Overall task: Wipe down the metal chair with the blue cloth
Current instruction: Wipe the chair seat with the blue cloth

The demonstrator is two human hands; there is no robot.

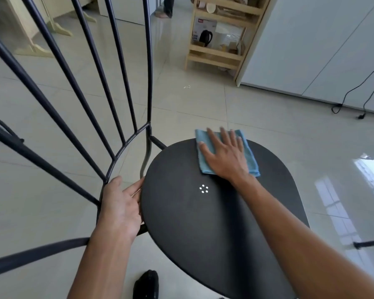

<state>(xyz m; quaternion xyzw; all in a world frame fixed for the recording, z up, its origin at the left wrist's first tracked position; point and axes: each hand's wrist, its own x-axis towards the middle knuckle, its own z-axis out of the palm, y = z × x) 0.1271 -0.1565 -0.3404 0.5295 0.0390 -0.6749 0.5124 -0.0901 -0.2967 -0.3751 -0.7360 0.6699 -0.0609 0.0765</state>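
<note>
From the head camera, looking down, a black metal chair (181,212) fills the middle of the frame, its round dark seat (214,223) turned toward the lower right and its backrest of thin dark rods (95,72) fanning up and out to the upper left. A small ring of pale dots (203,189) sits near the middle of the seat.

The blue cloth (252,156), folded to a rough rectangle, lies flat on the far part of the seat, its upper edge hanging just past the seat rim. The right hand (222,154) lies palm down on top of it, fingers spread and straight, pressing the cloth against the seat rather than curling around it. The forearm runs back across the seat toward the lower right corner.

The left hand (121,208) is at the near left rim of the seat, where the backrest rods meet the frame. Its fingers wrap around the seat edge and the thumb rests against a rod, so it is closed on the chair. The two hands are well apart, with most of the seat bare between them.

The chair stands on a pale, glossy tiled floor (203,104). Beyond it, a wooden shelf unit (222,33) holds a box with a kettle pictured on it. A black cable (354,98) trails over the floor at the right, beside a pale wall panel. A dark shoe (146,285) shows at the bottom edge, below the seat.
</note>
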